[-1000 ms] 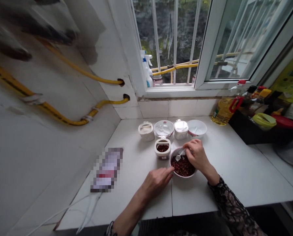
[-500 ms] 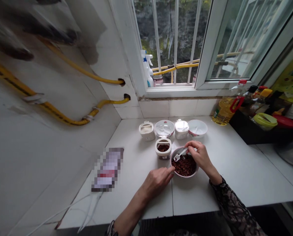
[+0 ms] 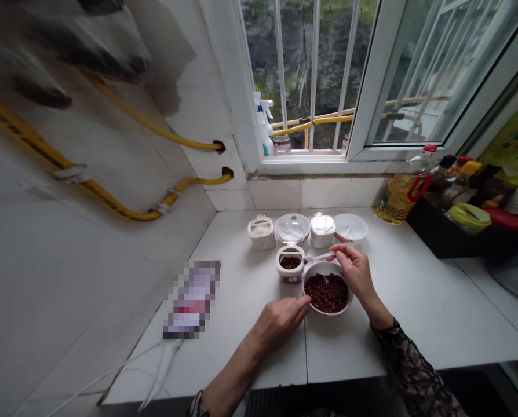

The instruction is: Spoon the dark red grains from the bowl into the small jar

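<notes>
Right hand (image 3: 354, 272), gripping small white plastic spoon (image 3: 320, 257), has moved it off pink bowl of dark-red flakes (image 3: 328, 311) to open white jar (image 3: 290, 263) just left of bowl.

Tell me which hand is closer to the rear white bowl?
Right. The right hand is just in front of the white bowl; the left hand rests nearer the person, by the red-filled bowl.

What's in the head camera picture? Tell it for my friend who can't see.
A person's right hand holds a small white spoon at an open jar of dark red flakes, beside a bowl full of the same. The left hand touches the bowl's rim; all stand on a white counter under a window.
</notes>
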`<action>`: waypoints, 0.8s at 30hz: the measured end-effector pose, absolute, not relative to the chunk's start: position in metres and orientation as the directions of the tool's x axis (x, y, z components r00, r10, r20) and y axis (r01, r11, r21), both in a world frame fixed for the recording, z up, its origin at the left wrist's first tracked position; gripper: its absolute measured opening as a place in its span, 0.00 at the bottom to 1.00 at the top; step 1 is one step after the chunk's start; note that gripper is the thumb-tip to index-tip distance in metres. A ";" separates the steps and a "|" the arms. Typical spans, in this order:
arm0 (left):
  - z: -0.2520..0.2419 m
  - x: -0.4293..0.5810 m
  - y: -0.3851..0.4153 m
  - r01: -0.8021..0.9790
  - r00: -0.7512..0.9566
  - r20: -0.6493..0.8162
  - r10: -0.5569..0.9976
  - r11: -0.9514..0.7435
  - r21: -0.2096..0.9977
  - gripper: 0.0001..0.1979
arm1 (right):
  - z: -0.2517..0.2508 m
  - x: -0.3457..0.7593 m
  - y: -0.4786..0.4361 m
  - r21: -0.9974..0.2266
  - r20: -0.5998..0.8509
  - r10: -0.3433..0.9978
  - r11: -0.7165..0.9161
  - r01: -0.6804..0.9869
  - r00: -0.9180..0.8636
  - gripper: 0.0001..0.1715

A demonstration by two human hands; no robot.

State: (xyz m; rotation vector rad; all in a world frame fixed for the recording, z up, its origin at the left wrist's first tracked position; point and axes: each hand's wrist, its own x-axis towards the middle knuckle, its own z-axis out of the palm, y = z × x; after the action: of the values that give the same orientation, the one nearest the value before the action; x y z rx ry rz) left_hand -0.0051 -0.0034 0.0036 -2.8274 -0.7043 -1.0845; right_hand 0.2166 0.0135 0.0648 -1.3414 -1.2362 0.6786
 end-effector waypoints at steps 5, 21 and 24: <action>0.003 -0.005 -0.003 0.432 0.662 0.629 0.408 -0.893 0.124 0.11 | 0.068 0.198 0.011 -0.617 0.654 0.756 0.505 0.603 0.036 0.12; 0.002 -0.006 -0.003 0.418 0.656 0.634 0.409 -0.897 0.146 0.10 | 0.058 0.223 0.010 -0.435 0.604 0.786 0.466 0.771 -0.134 0.11; 0.003 -0.006 -0.003 0.425 0.662 0.625 0.414 -0.894 0.142 0.10 | 0.055 0.220 0.010 -0.490 0.553 0.823 0.443 0.751 -0.125 0.11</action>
State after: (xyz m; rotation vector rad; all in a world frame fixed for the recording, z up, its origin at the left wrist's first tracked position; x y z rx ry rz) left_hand -0.0055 -0.0032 0.0026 -2.8488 -0.7189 -1.0659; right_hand 0.2197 0.0104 0.0548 -1.3292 -1.8929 0.1142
